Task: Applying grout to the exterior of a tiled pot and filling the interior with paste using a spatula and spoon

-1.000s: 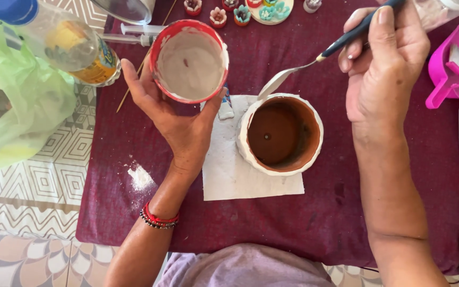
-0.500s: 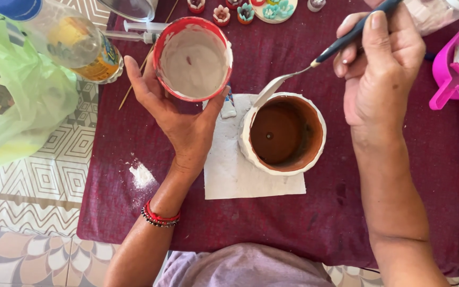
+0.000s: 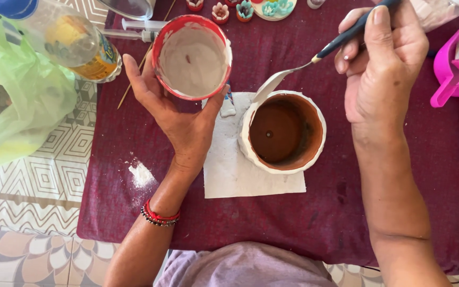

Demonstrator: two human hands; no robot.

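Left hand [image 3: 179, 119] grips red cup [image 3: 192, 56], white-coated inside; right hand [image 3: 381, 64] grips palette knife [image 3: 314, 58]

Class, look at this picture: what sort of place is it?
Probably a home craft table: a clay pot on paper, a palette knife in the right hand, small painted flower pieces on maroon cloth.

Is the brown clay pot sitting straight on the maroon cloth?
No, the white-rimmed brown clay pot rests on a white paper sheet spread over the maroon cloth.
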